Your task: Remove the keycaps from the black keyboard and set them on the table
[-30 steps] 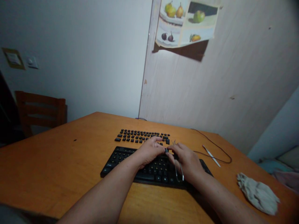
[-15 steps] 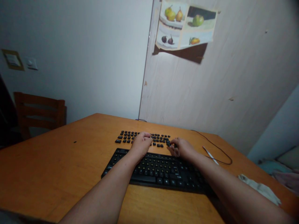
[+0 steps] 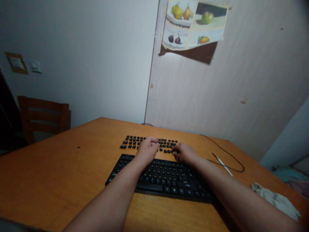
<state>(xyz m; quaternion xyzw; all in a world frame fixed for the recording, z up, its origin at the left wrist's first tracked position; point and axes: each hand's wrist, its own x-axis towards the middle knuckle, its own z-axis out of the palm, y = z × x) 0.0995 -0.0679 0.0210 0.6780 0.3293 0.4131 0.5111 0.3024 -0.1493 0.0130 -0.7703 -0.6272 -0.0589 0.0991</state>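
Keycaps [image 3: 134, 142] lie in ordered rows just beyond the keyboard [image 3: 159, 178], apparently to keep their layout. Left hand [image 3: 147, 149] rests among them, grip curled shut; right hand [image 3: 185, 153], grip pressed together, sits at their end.

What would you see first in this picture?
The left hand and right hand reach across a black plastic computer keyboard in the middle of the orange wooden table. Both are at rows of small loose black keycaps just behind it. High on the wall hangs a curling paper poster of painted fruit.
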